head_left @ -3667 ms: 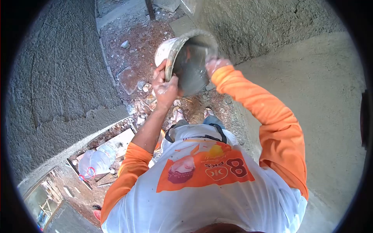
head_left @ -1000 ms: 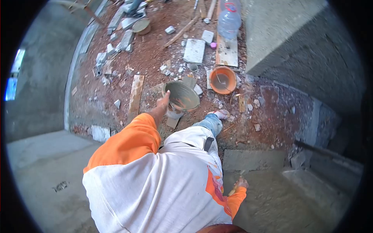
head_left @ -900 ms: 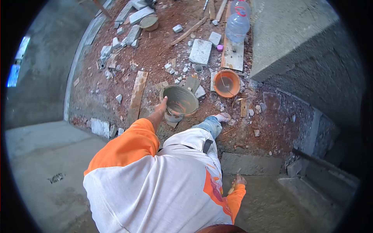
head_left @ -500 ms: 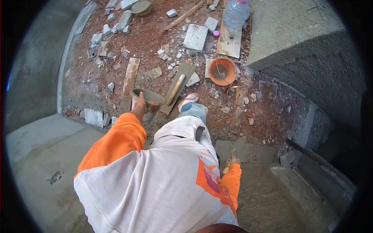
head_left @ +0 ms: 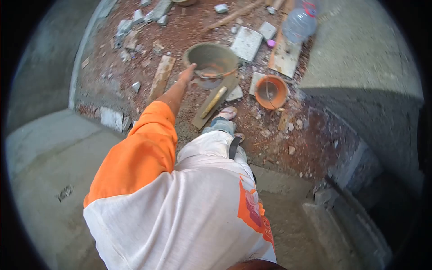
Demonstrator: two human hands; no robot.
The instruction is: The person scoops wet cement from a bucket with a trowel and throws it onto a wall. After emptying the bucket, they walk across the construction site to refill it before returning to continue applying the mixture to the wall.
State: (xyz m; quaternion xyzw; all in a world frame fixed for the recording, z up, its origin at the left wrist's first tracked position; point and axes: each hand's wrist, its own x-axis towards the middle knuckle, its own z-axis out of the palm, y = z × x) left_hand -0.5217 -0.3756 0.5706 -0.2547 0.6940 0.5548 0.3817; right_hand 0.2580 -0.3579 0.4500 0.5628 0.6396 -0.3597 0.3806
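My left arm reaches forward over the dirt, and my left hand [head_left: 190, 73] is closed on the near left rim of a mortar-caked bucket [head_left: 211, 53]. Its mouth faces up toward me, showing grey walls and an orange-brown patch low inside. Just below the bucket lies a plastering float [head_left: 215, 102], a flat board with a pale wooden handle. My right hand is hidden behind my shirt; only a scrap of orange sleeve shows there.
An orange bucket [head_left: 271, 92] stands right of my foot. Beyond it, a large clear water bottle [head_left: 299, 24] rests by a plank [head_left: 286, 58]. White blocks [head_left: 246, 43] and rubble litter the red dirt. A rough concrete mass [head_left: 364, 54] rises on the right.
My left hand has carried the bucket forward and to the right, turning its mouth more into view. The view has shifted, and my right hand with its trowel has gone out of sight.
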